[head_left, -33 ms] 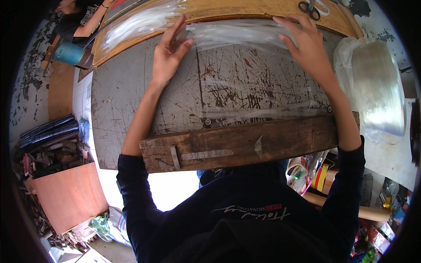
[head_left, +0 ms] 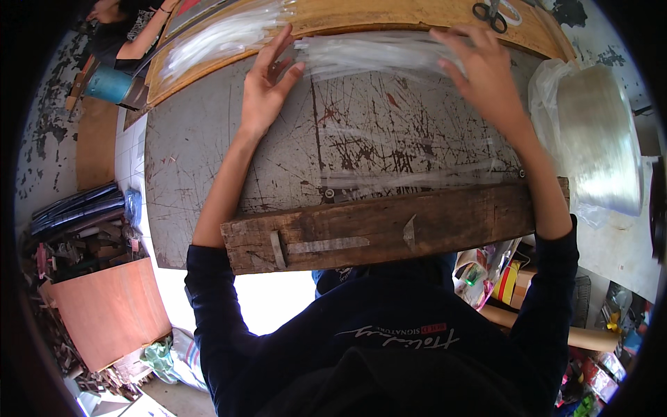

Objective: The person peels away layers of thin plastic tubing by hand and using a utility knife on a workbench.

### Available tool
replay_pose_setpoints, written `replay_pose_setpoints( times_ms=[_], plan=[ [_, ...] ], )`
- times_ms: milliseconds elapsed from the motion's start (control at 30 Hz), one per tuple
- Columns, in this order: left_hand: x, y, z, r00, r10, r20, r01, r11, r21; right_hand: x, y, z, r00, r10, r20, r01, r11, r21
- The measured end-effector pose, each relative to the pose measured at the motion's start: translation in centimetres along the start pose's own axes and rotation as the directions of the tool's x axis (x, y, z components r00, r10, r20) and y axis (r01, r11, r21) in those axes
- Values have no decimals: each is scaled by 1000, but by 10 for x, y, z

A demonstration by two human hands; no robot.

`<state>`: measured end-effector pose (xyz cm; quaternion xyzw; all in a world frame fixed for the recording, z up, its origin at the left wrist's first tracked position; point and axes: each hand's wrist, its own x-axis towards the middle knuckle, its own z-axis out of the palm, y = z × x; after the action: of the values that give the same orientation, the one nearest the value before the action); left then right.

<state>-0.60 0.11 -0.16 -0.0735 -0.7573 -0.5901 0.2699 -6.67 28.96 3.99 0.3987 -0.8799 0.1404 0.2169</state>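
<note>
A bundle of clear plastic strips [head_left: 375, 54] lies across the far side of the scratched grey work surface [head_left: 201, 149]. At its left end is my left hand [head_left: 267, 83], open, fingers stretched away from me and thumb apart. My right hand [head_left: 486, 76] is at the right end, open and slightly blurred, its fingers spread and curved above the strips. Whether either hand touches the strips I cannot tell. A few loose clear strips [head_left: 424, 174] lie closer to me, along the far side of a worn wooden beam [head_left: 389, 226].
Another pile of clear strips [head_left: 222, 42] lies on the wooden board [head_left: 333, 15] behind. Scissors [head_left: 490, 15] rest at its far right. To the right stands a large roll of clear plastic [head_left: 599, 139]. At the far left is another person's arm [head_left: 142, 36].
My right hand has shifted very slightly to the left over the strips. My left hand stays practically in place.
</note>
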Motion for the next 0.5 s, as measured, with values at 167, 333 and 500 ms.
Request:
replay_pose_setpoints(
  times_ms=[167,333,500],
  plan=[
    [-4,2,-17,954,-17,300,2,999,53,-7,-47,-6,892,-163,422,-7,928,373],
    [-12,9,-5,746,-70,662,12,996,92,-14,-62,-5,831,-183,526,-38,923,382],
    [-11,15,-5,672,-33,740,-62,993,101,-11,-65,-3,818,-139,558,-109,915,388]
  ],
)
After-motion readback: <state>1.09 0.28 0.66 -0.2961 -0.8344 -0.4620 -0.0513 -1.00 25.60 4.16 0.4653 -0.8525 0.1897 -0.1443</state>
